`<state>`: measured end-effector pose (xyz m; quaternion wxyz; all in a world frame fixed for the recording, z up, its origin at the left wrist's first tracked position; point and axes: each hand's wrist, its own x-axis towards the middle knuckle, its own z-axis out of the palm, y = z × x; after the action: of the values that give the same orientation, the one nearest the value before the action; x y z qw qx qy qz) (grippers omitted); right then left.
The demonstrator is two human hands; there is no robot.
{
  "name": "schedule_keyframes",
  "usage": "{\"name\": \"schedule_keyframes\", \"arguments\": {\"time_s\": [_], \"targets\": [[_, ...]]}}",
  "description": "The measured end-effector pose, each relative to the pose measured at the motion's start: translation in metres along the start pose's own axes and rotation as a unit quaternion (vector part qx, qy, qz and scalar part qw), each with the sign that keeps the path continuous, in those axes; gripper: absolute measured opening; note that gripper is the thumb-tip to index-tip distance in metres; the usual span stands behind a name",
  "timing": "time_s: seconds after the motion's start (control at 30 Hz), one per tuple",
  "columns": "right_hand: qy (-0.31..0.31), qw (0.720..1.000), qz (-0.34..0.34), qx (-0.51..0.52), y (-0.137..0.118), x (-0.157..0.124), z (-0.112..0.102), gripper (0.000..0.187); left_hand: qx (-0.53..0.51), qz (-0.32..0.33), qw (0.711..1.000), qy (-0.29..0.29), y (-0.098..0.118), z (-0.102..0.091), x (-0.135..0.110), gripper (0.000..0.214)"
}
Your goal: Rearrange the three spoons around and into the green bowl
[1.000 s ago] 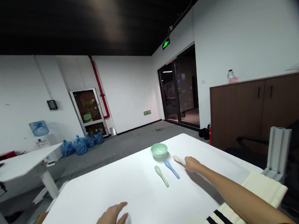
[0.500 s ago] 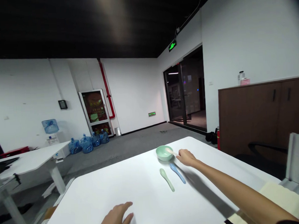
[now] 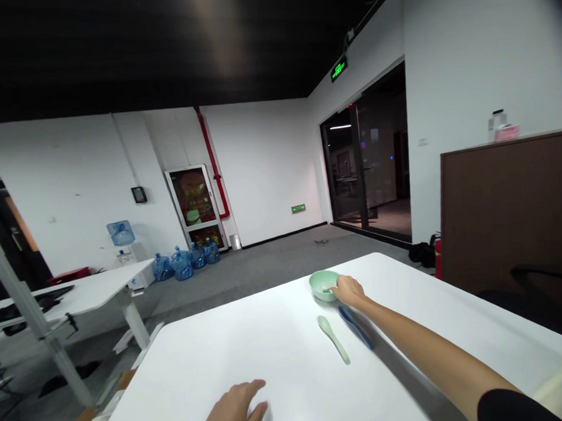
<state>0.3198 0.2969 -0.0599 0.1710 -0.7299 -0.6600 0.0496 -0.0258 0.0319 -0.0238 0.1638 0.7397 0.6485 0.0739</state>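
A light green bowl (image 3: 316, 289) stands near the far edge of the white table (image 3: 212, 340). My right hand (image 3: 350, 290) is at the bowl's right rim, its fingers closed on a pale spoon (image 3: 328, 288) whose visible end is inside the bowl; the rest is hidden by the hand. A green spoon (image 3: 334, 341) lies on the table in front of the bowl. Beside it, under my right wrist and in its shadow, lies a blue spoon (image 3: 355, 328). My left hand (image 3: 235, 411) hovers low over the near part of the table, fingers apart, holding nothing.
Beyond the table, several blue water bottles (image 3: 182, 264) stand on the floor near a water dispenser (image 3: 122, 234). Another white desk (image 3: 92, 292) is at the left. To the right are a brown cabinet (image 3: 507, 205) and a dark chair (image 3: 543, 278).
The view has turned a little to the left. My right hand has moved in closer to the bowl, and the pale spoon is now lower inside it. My left hand stays open.
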Motion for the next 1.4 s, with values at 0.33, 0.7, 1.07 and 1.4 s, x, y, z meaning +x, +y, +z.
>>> {"name": "schedule_keyframes", "arguments": {"time_s": [0.33,0.7,1.07,1.4], "targets": [[-0.013,1.0,0.001,0.01,-0.002,0.006,0.013,0.04,-0.002,-0.014,1.0,-0.012,0.002,-0.001,0.003,0.052],[0.031,0.998,-0.043,0.039,0.01,-0.039,-0.044,0.052,0.0,0.001,1.0,-0.007,-0.002,0.0,0.002,0.053],[-0.027,0.987,-0.139,0.077,0.053,-0.12,-0.062,0.075,-0.009,0.009,1.0,-0.002,-0.002,0.001,-0.004,0.056],[-0.057,0.987,-0.145,0.05,0.058,-0.137,-0.05,0.074,-0.012,0.007,1.0,-0.001,-0.005,0.004,-0.003,0.057]]}}
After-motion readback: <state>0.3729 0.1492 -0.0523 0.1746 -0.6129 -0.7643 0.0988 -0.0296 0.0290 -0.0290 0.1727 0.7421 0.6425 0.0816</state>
